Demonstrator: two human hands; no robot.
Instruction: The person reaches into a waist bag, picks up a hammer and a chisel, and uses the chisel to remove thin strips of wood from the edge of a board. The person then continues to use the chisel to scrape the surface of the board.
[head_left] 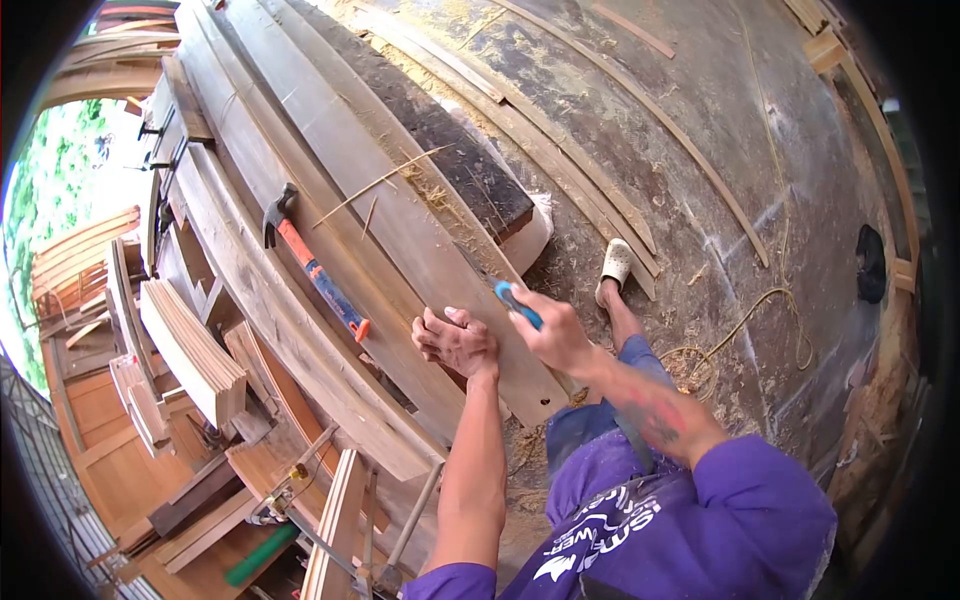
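Both hands at the plank's near end, and the right one has the tool!
Far left, a stack of layered, curved wood strips [195, 350]; then the hammer [315, 265], orange and blue in the handle, lying along the boards with its head pointing away. Next, the long plank [405, 225], a thin stick [385, 182] slanting across it. And here's the left hand [457, 345], down on the wood, fingers bent and close together; whether they clamp anything, I can't tell. Just beside it, the blue-handled tool [518, 304] over the plank, its working end hard to make out, and the right hand [552, 325] wrapped firmly round that handle! Farther right, a pale clog [618, 260] on the floor, then loose rope [775, 293].
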